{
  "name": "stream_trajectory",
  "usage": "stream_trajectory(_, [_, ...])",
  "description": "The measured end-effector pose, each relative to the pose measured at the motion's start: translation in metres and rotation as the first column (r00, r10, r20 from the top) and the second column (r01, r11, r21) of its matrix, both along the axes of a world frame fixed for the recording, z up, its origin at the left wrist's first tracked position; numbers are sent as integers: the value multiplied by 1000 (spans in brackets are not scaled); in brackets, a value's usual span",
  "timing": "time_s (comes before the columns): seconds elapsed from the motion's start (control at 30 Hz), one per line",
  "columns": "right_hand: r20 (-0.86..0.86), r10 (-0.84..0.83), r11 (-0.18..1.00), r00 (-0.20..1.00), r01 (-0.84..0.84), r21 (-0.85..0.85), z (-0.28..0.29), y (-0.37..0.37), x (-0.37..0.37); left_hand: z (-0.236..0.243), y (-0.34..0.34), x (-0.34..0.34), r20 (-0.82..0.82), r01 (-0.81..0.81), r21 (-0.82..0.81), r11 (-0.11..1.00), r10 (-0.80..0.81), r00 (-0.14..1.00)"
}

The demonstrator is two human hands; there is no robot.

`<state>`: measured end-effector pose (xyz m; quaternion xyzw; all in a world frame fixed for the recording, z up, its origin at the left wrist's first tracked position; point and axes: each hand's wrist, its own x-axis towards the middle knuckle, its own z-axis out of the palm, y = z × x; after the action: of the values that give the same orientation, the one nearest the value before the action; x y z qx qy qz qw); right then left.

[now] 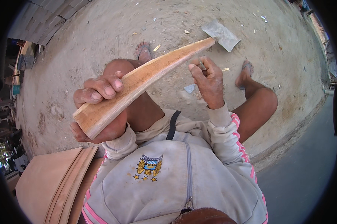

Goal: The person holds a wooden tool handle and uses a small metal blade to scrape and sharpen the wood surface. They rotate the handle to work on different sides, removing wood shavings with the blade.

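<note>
A long curved piece of wood (150, 76), wide at the near left end and tapering to a rounded tip at the far right, lies slantwise over my lap. Its upper face is tan, its edge paler. My left hand (101, 93) grips the wide end, fingers over the top and the rest of the hand beneath. Beside the narrow end, my right hand (210, 82) is closed with thumb and forefinger pinched. A small thin greenish piece (202, 65) pokes out between those fingers; its kind is too small to make out. This hand looks apart from the wood.
Stacked plywood sheets (49, 175) stand at my near left. Grey blocks (45, 16) are piled at the far left. A flat greyish sheet (222, 34) and scattered scraps lie on the sandy ground (112, 33). A smooth grey slab (299, 164) runs along the right.
</note>
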<state>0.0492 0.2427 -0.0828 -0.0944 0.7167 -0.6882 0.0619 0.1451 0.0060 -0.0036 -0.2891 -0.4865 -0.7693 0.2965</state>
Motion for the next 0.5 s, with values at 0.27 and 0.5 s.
stream_trajectory(0.27, [-203, -49, 971, 978, 94, 222, 13, 0, 4, 8, 18, 3, -9, 14, -36, 999, -15, 1000])
stream_trajectory(0.5, [-446, 23, 863, 895, 208, 461, 29, 4, 7, 12, 28, 3, -26, -21, -97, 995, 18, 999])
